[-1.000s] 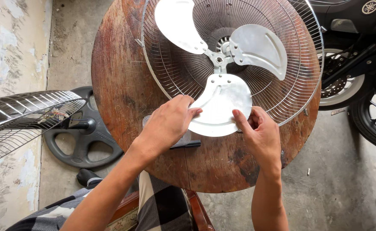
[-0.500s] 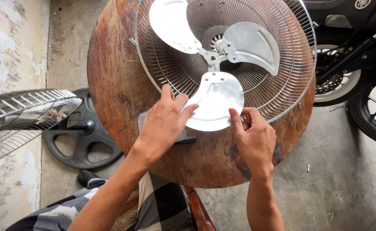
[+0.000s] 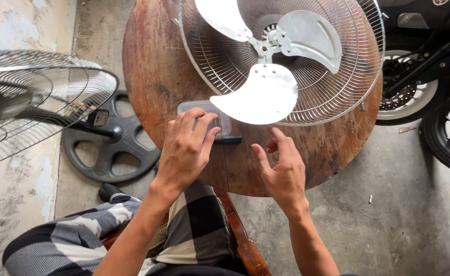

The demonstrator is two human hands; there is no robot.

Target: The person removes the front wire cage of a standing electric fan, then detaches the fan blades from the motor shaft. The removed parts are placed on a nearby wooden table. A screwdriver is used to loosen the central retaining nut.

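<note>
A round wire fan guard [image 3: 337, 97] lies on a round wooden table [image 3: 153, 76], with a metal three-blade fan blade [image 3: 266, 92] resting in it. My left hand [image 3: 186, 148] lies on a small clear plastic box [image 3: 194, 108] at the table's near edge, fingers over its lid. A short black tool [image 3: 230, 139] lies just right of that box. My right hand [image 3: 281, 166] hovers over the table's near edge below the lowest blade, fingers spread, holding nothing.
A second fan guard [image 3: 30, 97] stands at the left over a black round fan base [image 3: 112, 148] on the concrete floor. Motorcycle wheels [image 3: 440, 102] stand at the right. My lap in checked cloth [image 3: 194, 230] is below the table.
Both hands left the lowest blade and drew back toward me. My left hand came down onto the plastic box; my right hand is off the blade, open in the air.
</note>
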